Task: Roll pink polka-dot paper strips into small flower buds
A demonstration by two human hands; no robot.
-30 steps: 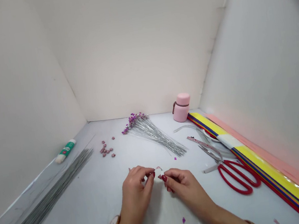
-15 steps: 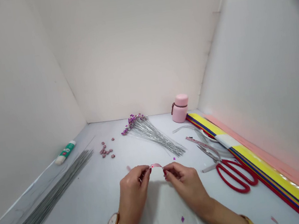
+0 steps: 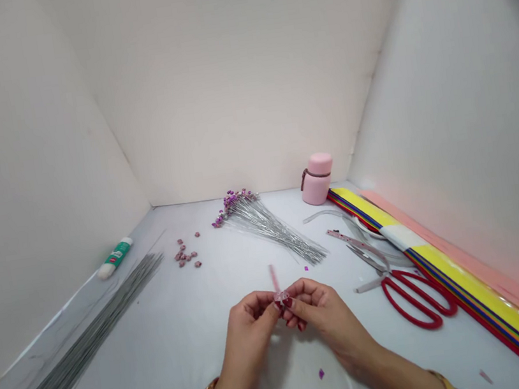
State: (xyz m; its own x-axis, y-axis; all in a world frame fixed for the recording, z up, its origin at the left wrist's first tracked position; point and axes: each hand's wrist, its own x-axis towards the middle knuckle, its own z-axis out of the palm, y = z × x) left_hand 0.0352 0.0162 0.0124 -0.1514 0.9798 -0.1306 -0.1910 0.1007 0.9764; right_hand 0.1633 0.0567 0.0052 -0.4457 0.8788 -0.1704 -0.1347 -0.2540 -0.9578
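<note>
Between the fingertips of both hands is a thin pink paper strip (image 3: 274, 277), one end standing up away from me and the rest looped or folded at the pinch. My left hand (image 3: 253, 325) pinches it from the left, thumb against forefinger. My right hand (image 3: 325, 315) grips it from the right the same way, and the two thumbs nearly touch. Part of the strip is hidden by the fingers. Beyond the hands lies a bundle of silver wires (image 3: 284, 233) tipped with purple and pink pieces. Small pink folded stars (image 3: 186, 256) lie scattered to its left.
Red-handled scissors (image 3: 412, 298) lie on the right beside a pink patterned strip (image 3: 355, 239). Long coloured paper strips (image 3: 474, 277) run along the right wall. A pink bottle (image 3: 317, 180) stands at the back. Grey wires (image 3: 79, 352) and a glue stick (image 3: 115, 258) lie left.
My hands have come together, and the strip, earlier stretched in an arc between them, is now looped or folded with one end sticking up. The view has shifted slightly.
</note>
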